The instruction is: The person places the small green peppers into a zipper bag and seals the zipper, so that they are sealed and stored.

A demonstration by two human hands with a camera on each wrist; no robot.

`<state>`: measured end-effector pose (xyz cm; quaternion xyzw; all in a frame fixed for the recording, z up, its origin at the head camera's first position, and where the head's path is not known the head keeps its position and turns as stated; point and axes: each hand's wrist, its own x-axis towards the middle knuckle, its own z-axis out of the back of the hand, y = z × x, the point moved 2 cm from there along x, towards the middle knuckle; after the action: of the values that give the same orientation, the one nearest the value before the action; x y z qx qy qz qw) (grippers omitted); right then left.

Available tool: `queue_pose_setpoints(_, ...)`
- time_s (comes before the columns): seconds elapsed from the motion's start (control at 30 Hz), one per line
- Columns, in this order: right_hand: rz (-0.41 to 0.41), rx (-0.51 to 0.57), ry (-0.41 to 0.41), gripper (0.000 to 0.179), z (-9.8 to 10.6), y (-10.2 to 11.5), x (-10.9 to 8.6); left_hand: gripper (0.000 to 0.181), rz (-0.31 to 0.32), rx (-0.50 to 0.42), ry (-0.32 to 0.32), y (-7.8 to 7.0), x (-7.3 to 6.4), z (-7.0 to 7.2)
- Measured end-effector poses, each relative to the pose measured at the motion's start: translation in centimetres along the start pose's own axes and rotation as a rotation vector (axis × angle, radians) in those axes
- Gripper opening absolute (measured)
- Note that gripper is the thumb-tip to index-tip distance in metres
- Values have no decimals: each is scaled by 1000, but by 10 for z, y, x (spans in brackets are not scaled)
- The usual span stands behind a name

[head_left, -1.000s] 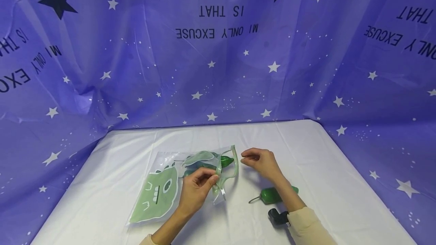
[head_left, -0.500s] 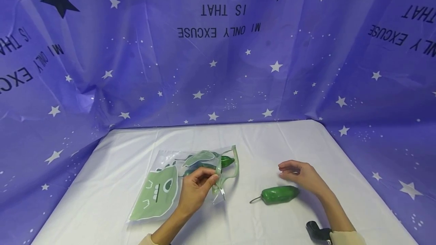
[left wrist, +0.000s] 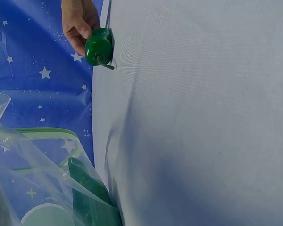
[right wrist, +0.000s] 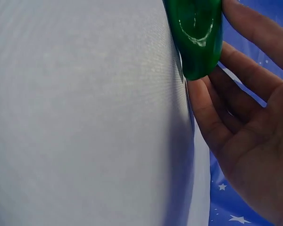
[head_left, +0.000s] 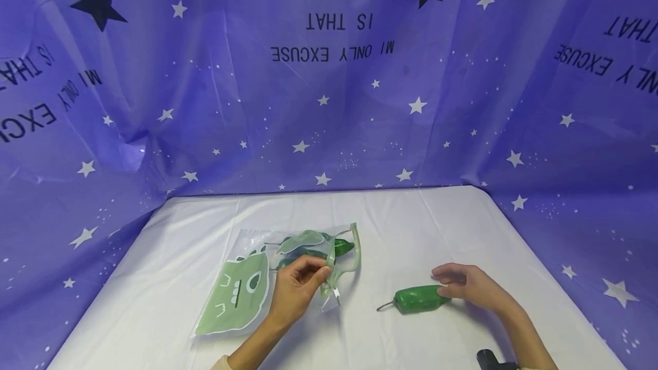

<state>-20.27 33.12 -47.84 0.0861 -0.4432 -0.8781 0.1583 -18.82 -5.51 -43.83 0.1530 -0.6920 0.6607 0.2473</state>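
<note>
My left hand (head_left: pixel 298 287) pinches the edge of a clear zip bag (head_left: pixel 233 301) near its mouth. The bag lies on its side, printed with a green cartoon monster. Inside it are green peppers (head_left: pixel 343 246), one tip showing by the opening; the left wrist view shows one pepper (left wrist: pixel 87 188) through the plastic. Another green pepper (head_left: pixel 418 300) lies to the right on the table, its thin stem pointing left. My right hand (head_left: pixel 473 285) is at that pepper's tip. In the right wrist view its fingers are extended loosely around the end of the pepper (right wrist: pixel 195 37).
A white cloth (head_left: pixel 390 216) covers the table. Behind and on both sides hangs a purple curtain (head_left: pixel 329 119) with stars and printed words. A black wrist device (head_left: pixel 490 360) shows at my right wrist, by the lower edge of the head view.
My right hand has moved from beside the bag's mouth to the right and down, to the loose pepper's tip. The left hand and bag have stayed in place.
</note>
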Motion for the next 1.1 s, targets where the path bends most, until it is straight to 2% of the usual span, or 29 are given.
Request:
queue_pose_setpoints(0.2, 15, 44, 39, 35, -2, 0, -1, 19, -3, 2, -11, -3, -1, -1)
queue_pose_setpoints(0.3, 25, 39, 48, 30, -3, 0, -2, 18, -3, 3, -10, -12, 0, -2)
queue_pose_setpoints(0.5, -18, -5, 36, 25, -1, -4, -3, 13, -18, 9, -2, -30, 2, -4)
queue_pose_setpoints(0.6, -30, -5, 49, 26, 1, -6, -4, 14, -26, 10, 2, -29, 2, -4)
queue_pose_setpoints(0.87, -27, 55, 101, 30, 5, -9, -6, 16, -2, 38, -5, -7, 1, -1)
queue_pose_setpoints(1.1, -3, 55, 95, 30, 3, -9, -9, 14, -25, 18, -3, -20, 0, -4)
